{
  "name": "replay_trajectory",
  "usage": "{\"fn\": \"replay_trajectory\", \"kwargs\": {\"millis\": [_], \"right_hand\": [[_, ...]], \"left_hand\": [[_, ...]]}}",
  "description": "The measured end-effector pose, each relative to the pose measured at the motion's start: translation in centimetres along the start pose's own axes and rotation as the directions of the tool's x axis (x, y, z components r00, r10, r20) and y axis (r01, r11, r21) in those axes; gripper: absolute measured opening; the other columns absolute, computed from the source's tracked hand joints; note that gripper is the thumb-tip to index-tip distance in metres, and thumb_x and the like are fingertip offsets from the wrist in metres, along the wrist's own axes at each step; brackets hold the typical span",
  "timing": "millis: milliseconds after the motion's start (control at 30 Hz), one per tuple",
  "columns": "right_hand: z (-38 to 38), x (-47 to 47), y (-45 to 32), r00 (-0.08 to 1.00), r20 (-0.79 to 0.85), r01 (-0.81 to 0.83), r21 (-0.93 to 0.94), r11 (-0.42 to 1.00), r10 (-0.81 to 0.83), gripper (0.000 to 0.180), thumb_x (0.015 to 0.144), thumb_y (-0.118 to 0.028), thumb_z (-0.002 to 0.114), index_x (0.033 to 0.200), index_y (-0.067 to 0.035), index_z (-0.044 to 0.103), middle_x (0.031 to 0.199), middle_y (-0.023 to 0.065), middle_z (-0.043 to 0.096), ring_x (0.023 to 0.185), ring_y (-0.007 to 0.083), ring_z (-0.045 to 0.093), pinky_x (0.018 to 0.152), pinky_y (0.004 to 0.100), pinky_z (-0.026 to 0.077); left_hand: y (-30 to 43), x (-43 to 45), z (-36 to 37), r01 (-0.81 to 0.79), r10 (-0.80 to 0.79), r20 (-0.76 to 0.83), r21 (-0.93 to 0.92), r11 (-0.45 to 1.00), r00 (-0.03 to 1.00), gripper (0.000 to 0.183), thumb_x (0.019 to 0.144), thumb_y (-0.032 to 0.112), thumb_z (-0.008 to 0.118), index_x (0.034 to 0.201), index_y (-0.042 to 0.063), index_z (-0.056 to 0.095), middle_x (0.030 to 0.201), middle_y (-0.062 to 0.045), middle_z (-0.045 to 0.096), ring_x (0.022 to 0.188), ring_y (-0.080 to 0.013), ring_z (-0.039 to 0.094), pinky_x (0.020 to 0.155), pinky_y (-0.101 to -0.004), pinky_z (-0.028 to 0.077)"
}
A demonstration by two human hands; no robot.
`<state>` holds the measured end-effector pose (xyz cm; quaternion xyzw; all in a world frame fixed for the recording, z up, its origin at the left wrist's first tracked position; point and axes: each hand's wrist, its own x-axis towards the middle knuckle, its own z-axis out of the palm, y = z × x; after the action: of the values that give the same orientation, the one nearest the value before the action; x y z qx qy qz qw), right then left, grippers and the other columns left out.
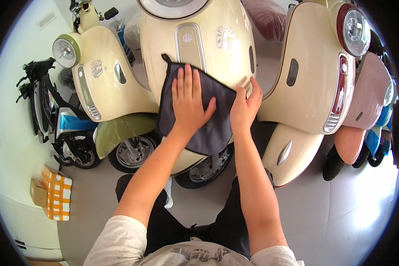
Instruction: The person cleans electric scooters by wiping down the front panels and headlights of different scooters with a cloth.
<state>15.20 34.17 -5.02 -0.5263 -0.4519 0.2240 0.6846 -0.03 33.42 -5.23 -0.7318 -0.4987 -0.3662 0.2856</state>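
My left hand (190,106) lies flat on a dark grey cloth (206,139) with black edging, its thumb spread to the right. The cloth drapes over the lower front panel of a cream scooter (159,36) and hangs down over part of its front fender (186,163). A small loop sticks out from the cloth's upper left corner. My right hand (246,108) is at the cloth's right corner, its fingers reaching onto the cream bodywork. Whether it pinches the cloth edge cannot be made out. Above the hands is a silver-framed badge strip (190,40) on the panel.
To the left stands a cream scooter with a green fender (124,131), and behind it a black and blue scooter (74,121). On the right are another cream scooter (306,86) and a pink one (365,93). Taped cartons (58,193) sit by the left wall.
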Motion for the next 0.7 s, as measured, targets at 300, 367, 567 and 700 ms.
{"fn": "replay_trajectory", "kwargs": {"millis": [300,367,567,700], "right_hand": [[0.8,-0.8,-0.2,0.999,0.025,0.049,-0.03,0.998,-0.048,0.058,0.094,-0.024,0.061,0.145,0.001,0.047,0.15,0.0223,0.044,0.14,0.0395,0.039,0.118,0.0466,0.031],[1.0,-0.7,-0.3,0.998,0.026,0.054,-0.037,0.998,-0.053,0.059,0.094,-0.024,0.061,0.145,0.002,0.046,0.151,0.0229,0.043,0.141,0.0399,0.038,0.118,0.0469,0.03],[0.9,-0.3,0.1,0.995,-0.043,0.086,0.019,0.996,-0.085,0.057,0.094,-0.022,0.061,0.143,0.003,0.047,0.151,0.0235,0.043,0.142,0.0399,0.038,0.119,0.0471,0.03],[0.6,-0.2,-0.3,0.992,-0.064,0.108,0.036,0.993,-0.106,0.054,0.094,-0.019,0.062,0.141,0.003,0.049,0.148,0.022,0.046,0.139,0.0394,0.041,0.118,0.0464,0.031]], "left_hand": [[-2.6,9.8,0.2,-0.047,0.069,-0.166,0.128,0.991,0.984,0.086,0.09,0.041,0.063,0.153,-0.01,0.034,0.16,-0.031,0.033,0.149,-0.0467,0.031,0.121,-0.0565,0.025],[-2.4,11.7,0.7,0.03,0.0,-0.198,0.148,0.989,0.98,0.085,0.09,0.041,0.063,0.152,-0.01,0.035,0.16,-0.031,0.034,0.149,-0.0465,0.032,0.121,-0.0559,0.025],[0.1,11.1,-0.3,0.129,-0.101,-0.174,0.159,0.979,0.98,0.083,0.09,0.036,0.061,0.15,-0.014,0.034,0.158,-0.033,0.035,0.148,-0.0451,0.033,0.124,-0.0521,0.023],[0.6,8.9,0.0,0.096,-0.076,-0.148,0.129,0.987,0.986,0.086,0.089,0.039,0.061,0.151,-0.013,0.034,0.157,-0.033,0.035,0.148,-0.0463,0.032,0.123,-0.0538,0.023]]}}
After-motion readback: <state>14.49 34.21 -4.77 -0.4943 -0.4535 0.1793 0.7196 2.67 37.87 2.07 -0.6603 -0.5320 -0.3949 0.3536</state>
